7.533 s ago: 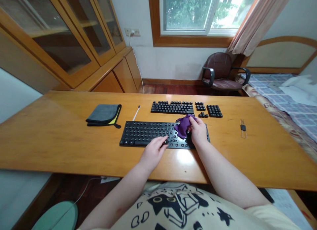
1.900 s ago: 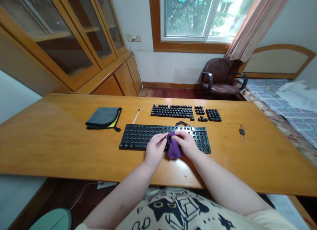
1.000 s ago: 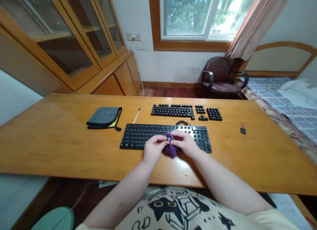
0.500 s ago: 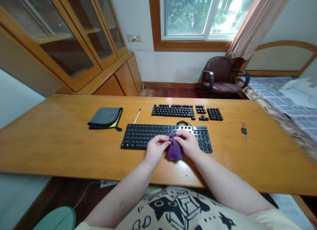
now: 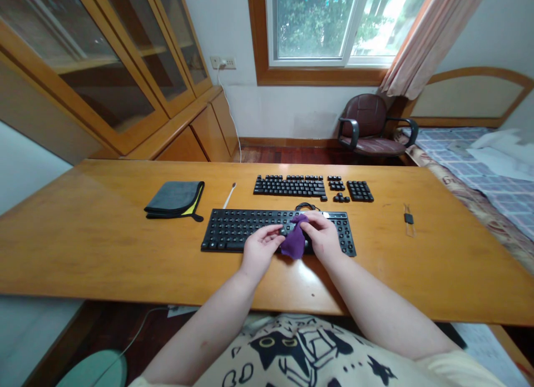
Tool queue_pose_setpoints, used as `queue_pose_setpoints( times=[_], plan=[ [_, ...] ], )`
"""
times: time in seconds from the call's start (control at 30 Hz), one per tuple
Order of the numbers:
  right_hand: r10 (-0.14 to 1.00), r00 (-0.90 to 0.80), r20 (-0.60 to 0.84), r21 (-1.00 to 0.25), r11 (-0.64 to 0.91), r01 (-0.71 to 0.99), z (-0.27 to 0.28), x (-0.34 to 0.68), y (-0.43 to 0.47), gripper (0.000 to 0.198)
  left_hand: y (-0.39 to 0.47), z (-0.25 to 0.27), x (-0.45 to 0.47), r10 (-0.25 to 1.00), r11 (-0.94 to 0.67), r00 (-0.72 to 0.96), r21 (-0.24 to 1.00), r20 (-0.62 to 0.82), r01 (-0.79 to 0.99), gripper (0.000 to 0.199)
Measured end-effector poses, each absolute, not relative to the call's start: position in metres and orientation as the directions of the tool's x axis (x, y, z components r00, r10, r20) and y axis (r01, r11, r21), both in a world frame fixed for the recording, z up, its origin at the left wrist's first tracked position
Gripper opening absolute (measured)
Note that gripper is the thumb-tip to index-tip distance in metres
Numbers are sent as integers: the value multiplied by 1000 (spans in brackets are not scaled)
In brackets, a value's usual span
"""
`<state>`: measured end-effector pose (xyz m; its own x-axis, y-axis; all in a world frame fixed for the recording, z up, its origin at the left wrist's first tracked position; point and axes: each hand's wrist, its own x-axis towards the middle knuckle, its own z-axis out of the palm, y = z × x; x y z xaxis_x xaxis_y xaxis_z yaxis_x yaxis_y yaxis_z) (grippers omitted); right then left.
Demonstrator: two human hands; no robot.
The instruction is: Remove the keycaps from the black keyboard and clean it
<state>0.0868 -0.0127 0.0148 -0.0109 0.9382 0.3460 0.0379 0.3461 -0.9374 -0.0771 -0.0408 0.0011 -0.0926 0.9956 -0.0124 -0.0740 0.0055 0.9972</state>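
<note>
Purple cloth (image 5: 294,243) hangs from the fingers of my right hand (image 5: 324,239), which is pinched shut on it over the keyboard. To its left, my left hand (image 5: 262,248) has thumb and fingertips closed around a small black keycap (image 5: 283,231), partly hidden by the fingers. Beneath both hands lies a black keyboard (image 5: 233,226) with most of its keycaps off and bare switches showing; a few caps remain along its lower left row. Loose black keycaps (image 5: 289,186) are laid out in keyboard order behind it.
A folded grey cloth (image 5: 175,198) and a small white brush (image 5: 229,196) lie left of the keyboard. A wire keycap puller (image 5: 409,218) rests on the right of the wooden desk (image 5: 125,253). The keyboard's cable (image 5: 307,206) is coiled behind it.
My right hand has drawn the purple cloth up and slightly right, apart from the keycap. My left hand stays almost in place, a little further left. The whole view has shifted slightly.
</note>
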Motion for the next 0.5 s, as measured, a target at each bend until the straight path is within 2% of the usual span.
queue_pose_setpoints(
  times=[0.1,0.2,0.33,0.5],
  plan=[
    [909,-169,380,-917,394,55,15,85,-15,11,-41,-1,-77,995,-9,-95,999,4,-52,30],
    [908,-302,291,-947,318,43,13,80,-18,18,-44,-5,-79,994,-61,-91,997,65,49,24],
    [947,-293,129,-988,148,46,12,78,-19,20,-47,-10,-80,985,-146,-56,962,163,229,20],
    [973,-223,67,-991,91,97,11,77,-19,19,-49,-13,-77,988,-147,-22,965,155,215,26]
  ],
)
